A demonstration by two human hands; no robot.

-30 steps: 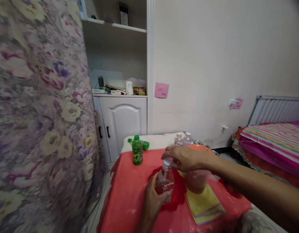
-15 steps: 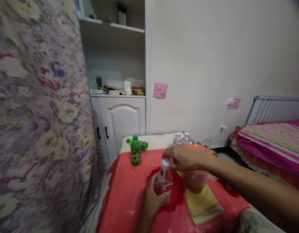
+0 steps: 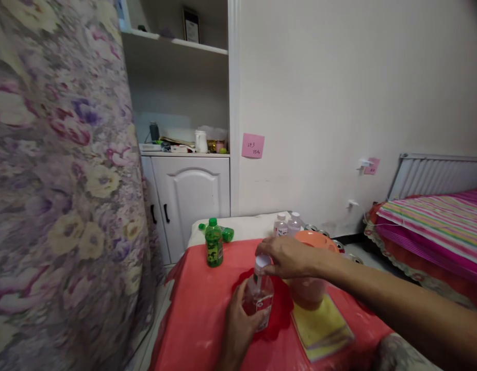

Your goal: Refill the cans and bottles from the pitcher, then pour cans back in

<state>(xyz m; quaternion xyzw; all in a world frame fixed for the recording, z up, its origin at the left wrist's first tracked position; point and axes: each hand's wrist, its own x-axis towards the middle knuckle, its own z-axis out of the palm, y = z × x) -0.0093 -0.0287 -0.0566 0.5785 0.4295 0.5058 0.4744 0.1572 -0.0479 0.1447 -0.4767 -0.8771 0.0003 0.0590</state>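
Note:
A clear plastic bottle with a label stands upright, slightly tilted, over a red scalloped dish. My left hand wraps round its lower body. At the top, my right hand has thumb and fingers closed round the white bottle cap. The cap sits at the bottle's mouth; whether it is loose cannot be made out. Just right of the dish, a folded yellow cloth lies under a see-through container with an orange rim, which my right forearm partly covers.
Left of my hands stands a green bottle, with another green bottle lying behind it. Two clear bottles and several cans are at the back. A red cover spreads over the table. A floral curtain hangs at the left.
My view has shifted slightly. Both hands stay on the bottle, left round the body and right at the cap, with only a small change in the right fingers.

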